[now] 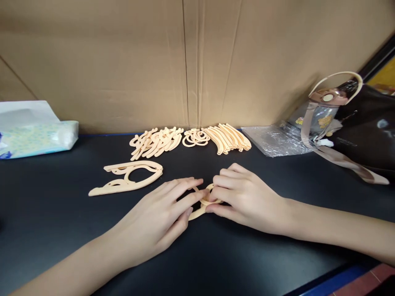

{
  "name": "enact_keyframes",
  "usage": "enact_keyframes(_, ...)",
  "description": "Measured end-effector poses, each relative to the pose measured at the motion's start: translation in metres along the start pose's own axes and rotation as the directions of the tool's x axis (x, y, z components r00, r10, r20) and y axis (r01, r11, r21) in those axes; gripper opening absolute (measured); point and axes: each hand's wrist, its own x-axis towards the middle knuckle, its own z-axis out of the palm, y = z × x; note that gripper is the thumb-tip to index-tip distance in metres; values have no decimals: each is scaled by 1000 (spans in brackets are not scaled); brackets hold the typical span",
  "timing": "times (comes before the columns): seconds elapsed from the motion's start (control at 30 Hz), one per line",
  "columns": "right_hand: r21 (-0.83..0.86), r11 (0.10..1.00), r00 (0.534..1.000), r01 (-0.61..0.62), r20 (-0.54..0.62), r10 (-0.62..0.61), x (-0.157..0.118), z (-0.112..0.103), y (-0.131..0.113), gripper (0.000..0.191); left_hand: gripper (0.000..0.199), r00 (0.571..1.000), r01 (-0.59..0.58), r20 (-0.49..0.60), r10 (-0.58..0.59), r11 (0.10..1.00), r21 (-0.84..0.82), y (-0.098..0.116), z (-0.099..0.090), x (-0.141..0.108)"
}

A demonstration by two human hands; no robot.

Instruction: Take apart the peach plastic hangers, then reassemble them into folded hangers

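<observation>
My left hand (166, 211) is closed on a beige curved hanger piece (196, 213) lying low over the black table. My right hand (247, 195) pinches a beige ring (205, 202) against that same piece, and its fingers hide much of the ring. To the left rests a folded hanger (126, 189) whose two arms are joined around a ring. Behind my hands are a pile of hooked hanger pieces (163, 144), several loose rings (197, 144) and a stack of slim curved hanger arms (230, 139).
A pack of tissues (37, 133) lies at the left. On the right are a clear plastic bag (274, 142), a water bottle with a strap (324, 115) and a dark bag (364, 131). Cardboard (123, 61) stands along the table's back edge.
</observation>
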Motion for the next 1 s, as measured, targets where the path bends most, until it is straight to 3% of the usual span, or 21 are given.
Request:
enact_keyframes(0.17,64,998,1000,-25,-5,26,2,-1,7,37,43,998,-44,51,46,999,-27,-5,2,0)
enact_keyframes(0.3,14,971,969,-237,-63,237,8,-13,44,29,44,998,-31,57,33,999,-21,-4,2,-1)
enact_keyframes(0.37,-111,908,914,-405,-95,395,11,-21,75,23,43,998,-23,59,24,999,-30,-3,2,-1)
enact_keyframes(0.43,-174,807,826,-564,-90,557,14,-27,108,25,42,998,-8,59,10,999,-36,-2,2,-1)
enact_keyframes(0.53,-228,696,724,-680,-59,688,18,-30,148,32,41,998,-9,63,11,999,-39,-1,1,-1)
enact_keyframes(0.7,-254,638,642,-727,77,762,25,-21,174,38,43,997,-13,78,16,999,-41,-1,0,-1)
enact_keyframes(1.0,-342,631,593,-696,221,774,44,-18,175,36,42,995,-37,88,39,999,-17,-3,-1,0)
